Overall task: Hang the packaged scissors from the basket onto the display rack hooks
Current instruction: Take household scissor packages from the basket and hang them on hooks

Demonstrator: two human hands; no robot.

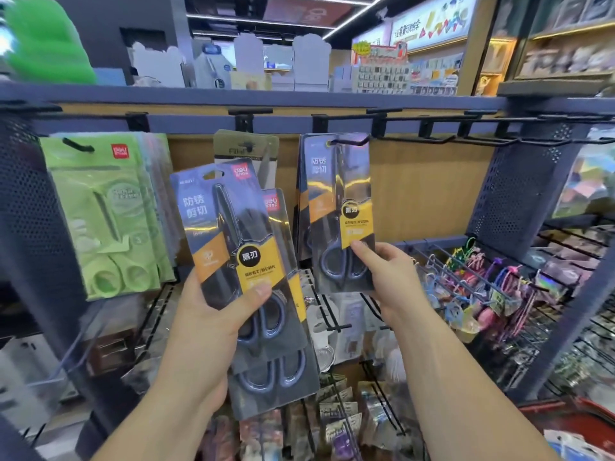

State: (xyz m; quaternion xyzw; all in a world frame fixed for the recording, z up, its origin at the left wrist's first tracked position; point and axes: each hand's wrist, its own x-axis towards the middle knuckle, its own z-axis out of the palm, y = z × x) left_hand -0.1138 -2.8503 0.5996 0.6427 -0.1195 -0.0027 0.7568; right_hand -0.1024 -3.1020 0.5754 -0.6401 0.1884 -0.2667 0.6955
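The left hand (213, 314), at lower centre-left on a bare forearm, grips two dark blue-and-yellow card packs of black-bladed scissors, fanned together. Its thumb lies across the yellow band of the front pack (229, 227) and the fingers are curled behind. The rear pack (286, 380) sits lower and to the right, with its grey-blue handles showing under the clear blister.

The right hand (392, 281), just right of centre, pinches the bottom corner of a third pack of the same kind, thumb on the front beside the scissor handles and fingers behind. This hanging pack (339, 201) has its top slot over a black wire hook (352, 140) in the upper centre. It hangs nearly upright in front of more dark packs (303, 194) on the same hook.

Behind the front pack's top, a grey-and-gold scissor pack (246, 146) hangs from the next hook to the left. Pale green packs of scissors (103, 211) fill the left of the frame. A wooden back panel (432, 188) spans the middle right, with further black hooks (466, 139) jutting from the rail above it. Coloured cords and trinkets (482, 277) hang at the right. The rim of a red basket (565, 414) shows in the lower right corner.
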